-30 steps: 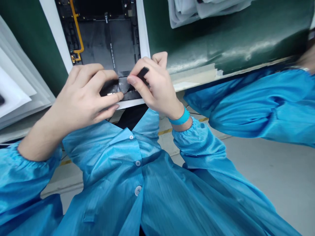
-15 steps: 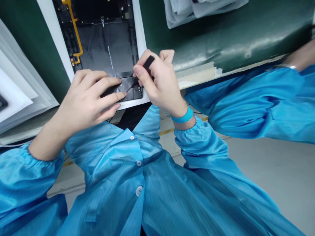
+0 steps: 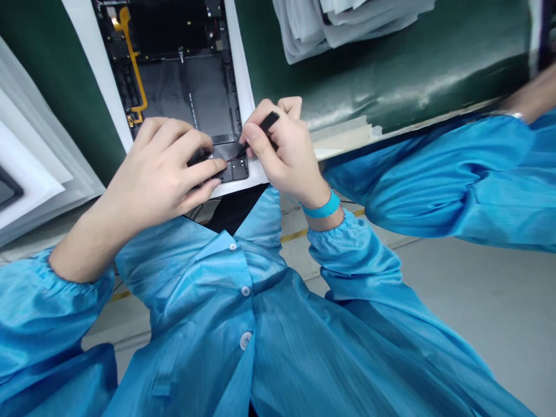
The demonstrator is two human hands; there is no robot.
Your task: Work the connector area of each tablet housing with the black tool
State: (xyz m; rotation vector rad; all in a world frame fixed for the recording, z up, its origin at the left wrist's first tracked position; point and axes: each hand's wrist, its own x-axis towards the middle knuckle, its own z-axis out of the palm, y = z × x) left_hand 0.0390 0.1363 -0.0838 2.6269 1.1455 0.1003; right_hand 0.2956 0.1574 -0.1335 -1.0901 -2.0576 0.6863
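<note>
An opened tablet-like device (image 3: 208,92) lies with its dark inside facing up, an orange flex cable (image 3: 138,75) along its left side. My left hand (image 3: 158,171) rests over its near edge, fingers stretched out and fingertips pressing on the black lower strip. In my right hand (image 3: 280,150), thumb and fingers are closed on slim black tweezers (image 3: 270,121). Their pointed end reaches down to the strip, close beside my left index fingertip. Whatever lies right at the tip is too small to make out.
White paper (image 3: 245,75) lies under the device on a green mat (image 3: 347,87). Stacked white sleeves (image 3: 356,23) sit at the back right; more white sheets (image 3: 35,150) are at left with a dark device (image 3: 8,188). Another person's arm and blue-clothed leg (image 3: 425,174) are at right.
The view has shifted slightly. My left fingers have moved a little to the right along the strip, and the tweezers lie at a flatter angle, still in my right hand.
</note>
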